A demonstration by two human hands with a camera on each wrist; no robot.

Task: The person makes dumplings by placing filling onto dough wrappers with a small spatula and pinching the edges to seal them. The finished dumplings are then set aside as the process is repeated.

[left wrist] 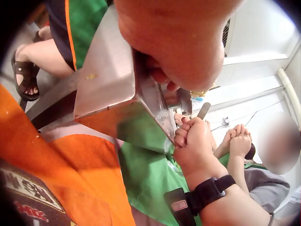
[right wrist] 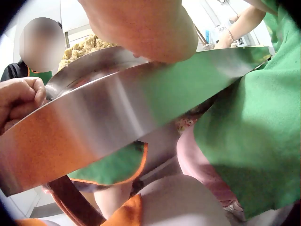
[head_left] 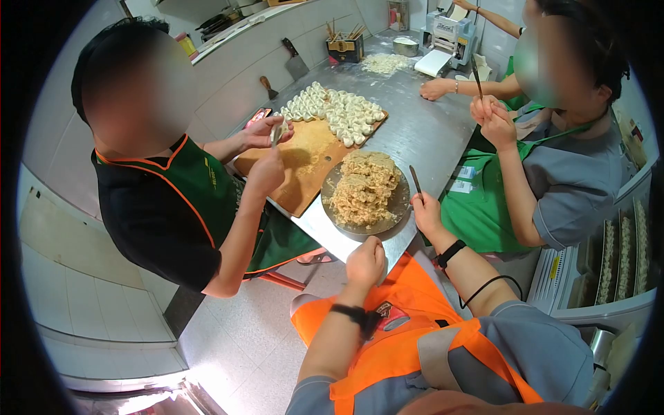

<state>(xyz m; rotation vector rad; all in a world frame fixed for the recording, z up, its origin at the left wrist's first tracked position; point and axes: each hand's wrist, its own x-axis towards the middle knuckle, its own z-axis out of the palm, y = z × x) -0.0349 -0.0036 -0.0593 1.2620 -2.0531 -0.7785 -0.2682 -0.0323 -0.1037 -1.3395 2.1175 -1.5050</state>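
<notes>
In the head view my left hand, fingers curled in, is at the table's front edge, just below a round metal bowl. Nothing shows in its fingers; the palm side is hidden. My right hand grips a narrow flat spatula, its blade pointing up beside the bowl's right rim. The left wrist view shows that hand curled round the spatula. Crumbly yellowish filling is heaped above the bowl's rim. My left hand also shows at the table edge in the right wrist view.
A wooden board bears rows of dumplings. At left, a person in a dark green apron holds a wrapper. Another, in bright green, cups both hands at right. A machine stands at the back.
</notes>
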